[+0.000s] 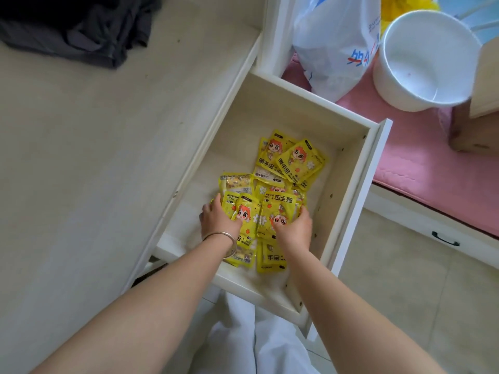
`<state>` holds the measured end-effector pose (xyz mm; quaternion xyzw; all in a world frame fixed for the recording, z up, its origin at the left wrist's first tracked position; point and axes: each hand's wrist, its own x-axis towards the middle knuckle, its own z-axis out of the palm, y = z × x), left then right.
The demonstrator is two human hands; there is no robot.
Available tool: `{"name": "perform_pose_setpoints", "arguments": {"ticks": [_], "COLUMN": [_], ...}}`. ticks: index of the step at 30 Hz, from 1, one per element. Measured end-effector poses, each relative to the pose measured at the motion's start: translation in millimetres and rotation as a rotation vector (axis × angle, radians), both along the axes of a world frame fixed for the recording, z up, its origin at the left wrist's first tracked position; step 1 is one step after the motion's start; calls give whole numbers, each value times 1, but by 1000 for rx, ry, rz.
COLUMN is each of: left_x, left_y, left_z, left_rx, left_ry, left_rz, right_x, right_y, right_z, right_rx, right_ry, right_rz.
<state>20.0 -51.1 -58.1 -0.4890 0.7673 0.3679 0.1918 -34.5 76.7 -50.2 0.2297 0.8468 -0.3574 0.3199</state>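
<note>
Head view, read from the left: a dark garment (73, 31) lies crumpled on the pale top (81, 157) beside the pulled-out drawer (349, 184). Inside the drawer, the left hand (218, 221) — a thin bangle (224, 238) at its wrist — sits on the left edge of a heap of yellow packets (266, 209), thumb on top of a printed face and fingers curled down over the heap's side. The heap lies on the drawer floor, towards the near end, between the two hands. Its packets overlap at odd angles, some face up, some turned over. The right hand (295, 229) mirrors the left on the heap's right edge, thumb on top and fingers hooked round the outer packets, so both hands clasp the heap from opposite sides. Two more packets, the far pair (293, 160), lie overlapping beyond the heap, apart from either hand and nearer the right one. Further right, outside the drawer, a white plastic bag (334, 44) and a white bowl (426, 58) stand on a pink cushion (421, 163).

The coming move turns on one relation: the heap runs lengthwise away from the person, along the drawer, while the hands squeeze across its short width. A lift would likely hold the middle packets — those at the near end, under the wrists, look liable to slip out.
</note>
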Motion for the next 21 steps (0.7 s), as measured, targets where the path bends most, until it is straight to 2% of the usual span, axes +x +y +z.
{"name": "perform_pose_setpoints", "arguments": {"ticks": [5, 8, 11, 15, 21], "left_x": [13, 34, 68, 136, 274], "left_y": [3, 8, 13, 17, 20], "left_z": [37, 65, 94, 133, 173], "left_rx": [-37, -27, -118, -243, -436], "left_ry": [130, 301, 428, 538, 525], "left_rz": [16, 68, 114, 291, 591], "right_x": [6, 15, 34, 81, 183], "right_y": [-4, -13, -24, -39, -65], "right_z": [36, 63, 93, 131, 167], "right_rx": [84, -12, -171, -269, -358], "right_ry": [170, 209, 215, 244, 249], "right_rz": [255, 359, 456, 677, 1072]}}
